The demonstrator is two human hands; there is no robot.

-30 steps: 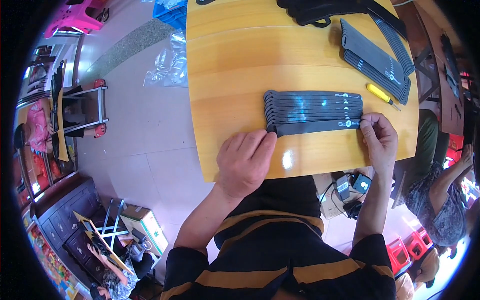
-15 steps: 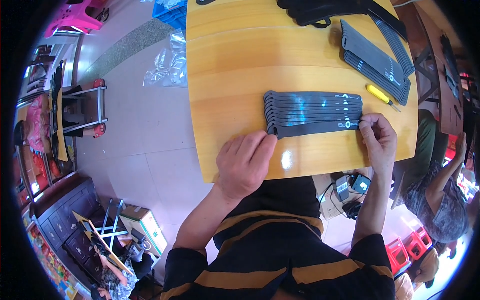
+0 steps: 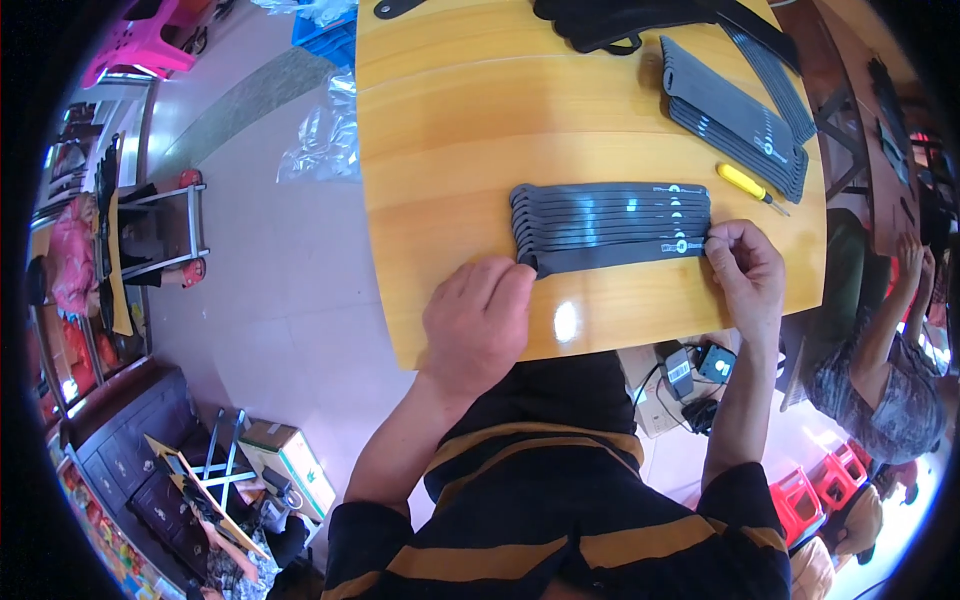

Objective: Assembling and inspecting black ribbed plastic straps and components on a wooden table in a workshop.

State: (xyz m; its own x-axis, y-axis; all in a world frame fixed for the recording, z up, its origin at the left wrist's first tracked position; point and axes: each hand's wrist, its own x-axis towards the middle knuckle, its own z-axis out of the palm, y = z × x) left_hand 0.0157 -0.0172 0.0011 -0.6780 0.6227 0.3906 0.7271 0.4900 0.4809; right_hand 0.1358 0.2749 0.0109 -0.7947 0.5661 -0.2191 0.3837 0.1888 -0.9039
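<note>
A row of dark grey fabric straps (image 3: pixel 605 225) lies overlapped on the table, their looped ends at the left and small white printed marks near the right. My left hand (image 3: pixel 478 318) is closed at the lower left corner, its fingertips on the looped end of the nearest strap. At that strap's right end, my right hand (image 3: pixel 748 272) pinches the tip between thumb and forefinger. Just beyond my right hand lies a screwdriver with a yellow handle (image 3: pixel 741 180), its metal tip pointing right.
A second stack of grey straps (image 3: pixel 735 115) lies at the far right of the wooden table (image 3: pixel 450 130). Black straps (image 3: pixel 610 22) are heaped at the back. Left of the table are clear plastic bags (image 3: pixel 325 135) and a blue crate (image 3: pixel 328 38). Another person (image 3: pixel 885 370) sits at the right.
The whole view has shifted slightly, so the table and straps appear a little farther left. Both hands keep their places at the ends of the nearest strap.
</note>
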